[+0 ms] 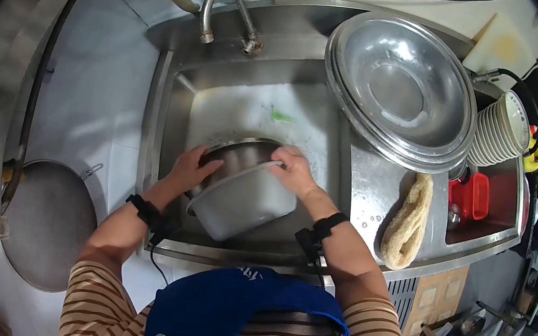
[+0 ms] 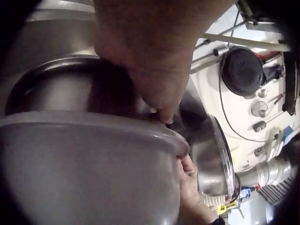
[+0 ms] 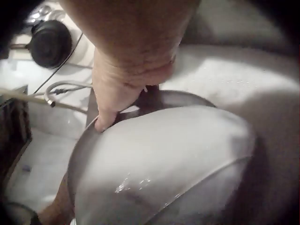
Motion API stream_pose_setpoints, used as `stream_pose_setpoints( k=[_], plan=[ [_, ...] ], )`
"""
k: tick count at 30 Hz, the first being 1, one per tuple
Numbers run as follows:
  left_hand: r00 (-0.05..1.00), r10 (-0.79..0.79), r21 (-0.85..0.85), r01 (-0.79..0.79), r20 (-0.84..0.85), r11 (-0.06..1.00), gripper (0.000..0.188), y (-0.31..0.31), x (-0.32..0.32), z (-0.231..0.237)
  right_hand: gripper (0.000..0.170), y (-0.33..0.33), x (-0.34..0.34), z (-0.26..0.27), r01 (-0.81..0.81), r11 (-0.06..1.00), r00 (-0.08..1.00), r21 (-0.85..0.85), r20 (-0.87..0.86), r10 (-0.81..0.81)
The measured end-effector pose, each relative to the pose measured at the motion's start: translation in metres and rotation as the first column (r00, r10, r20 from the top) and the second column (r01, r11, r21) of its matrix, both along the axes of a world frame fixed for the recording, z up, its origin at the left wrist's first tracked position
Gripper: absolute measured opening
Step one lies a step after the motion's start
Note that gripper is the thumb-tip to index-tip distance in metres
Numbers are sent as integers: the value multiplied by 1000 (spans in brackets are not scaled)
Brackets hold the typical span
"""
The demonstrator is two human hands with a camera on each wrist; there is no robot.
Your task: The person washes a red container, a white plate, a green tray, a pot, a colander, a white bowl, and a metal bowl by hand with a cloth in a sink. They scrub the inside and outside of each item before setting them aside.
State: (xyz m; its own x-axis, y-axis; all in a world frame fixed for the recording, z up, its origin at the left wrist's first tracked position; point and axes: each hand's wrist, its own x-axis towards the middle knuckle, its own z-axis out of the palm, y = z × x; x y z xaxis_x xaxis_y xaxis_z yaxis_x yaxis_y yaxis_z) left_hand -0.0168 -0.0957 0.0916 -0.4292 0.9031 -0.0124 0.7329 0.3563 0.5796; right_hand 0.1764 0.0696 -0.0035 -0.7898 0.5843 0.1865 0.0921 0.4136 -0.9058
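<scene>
A white plastic basin (image 1: pixel 248 199) is tilted on its side in the sink (image 1: pixel 175 128), its outer wall toward me. Close behind its rim is a steel bowl (image 1: pixel 244 153), partly hidden by it. My left hand (image 1: pixel 189 172) grips the steel bowl's rim at the left, thumb on the inner side. At the right, my right hand (image 1: pixel 293 172) grips the white basin's rim, thumb lying over it in the right wrist view. Sudsy water (image 1: pixel 229 112) fills the sink around both vessels, with a green scrap (image 1: pixel 281 115) floating in it.
A curved faucet (image 1: pixel 231 0) stands behind the sink. Large nested steel bowls (image 1: pixel 395 89) rest on the right drainboard, beside a loofah (image 1: pixel 408 224). Stacked bowls (image 1: pixel 501 131) and a red basket (image 1: pixel 471 197) are farther right. A large round pan (image 1: pixel 47 227) stands at the left.
</scene>
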Motion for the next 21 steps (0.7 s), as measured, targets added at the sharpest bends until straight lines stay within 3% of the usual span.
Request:
stream_pose_setpoints(
  k=[1, 3, 4, 6, 7, 9, 13, 15, 16, 18, 21],
  plan=[
    [1000, 6, 1, -6, -3, 1000, 30, 6, -1, -1, 21, -4, -9, 9, -60, 970, 996, 235, -56, 75],
    [987, -147, -44, 150, 69, 988, 25, 29, -8, -5, 21, -23, -28, 35, -143, 876, 973, 460, -95, 209],
    [987, -146, -40, 149, 69, 988, 25, 39, -11, -9, 21, -36, -39, 44, -145, 875, 973, 463, -93, 210],
    [886, -462, -285, 431, -49, 856, 19, 57, -12, -13, 23, -62, -50, 53, -99, 808, 981, 581, -78, 176],
    [884, -465, -285, 435, -44, 854, 19, 59, -9, -15, 23, -65, -49, 53, -98, 810, 982, 579, -74, 172],
    [841, -503, -415, 393, -199, 820, 18, 67, -6, -16, 26, -63, -47, 52, -50, 834, 996, 549, -30, 79],
    [814, -543, -414, 430, -207, 802, 24, 70, -7, -30, 27, -65, -40, 47, -59, 845, 996, 532, -22, 84],
    [903, -393, -489, 267, -175, 830, 38, 78, -3, -32, 24, -74, -36, 45, -88, 801, 991, 592, 134, 10],
    [901, -398, -490, 272, -171, 828, 38, 82, -3, -33, 24, -72, -33, 46, -86, 803, 990, 590, 138, 5],
    [905, -398, -524, 267, -154, 809, 57, 76, -5, -31, 21, -75, -31, 51, -186, 818, 977, 544, 194, 93],
    [898, -420, -461, 319, -133, 828, 57, 73, -9, -36, 18, -78, -35, 44, -212, 819, 974, 533, 184, 133]
  ],
)
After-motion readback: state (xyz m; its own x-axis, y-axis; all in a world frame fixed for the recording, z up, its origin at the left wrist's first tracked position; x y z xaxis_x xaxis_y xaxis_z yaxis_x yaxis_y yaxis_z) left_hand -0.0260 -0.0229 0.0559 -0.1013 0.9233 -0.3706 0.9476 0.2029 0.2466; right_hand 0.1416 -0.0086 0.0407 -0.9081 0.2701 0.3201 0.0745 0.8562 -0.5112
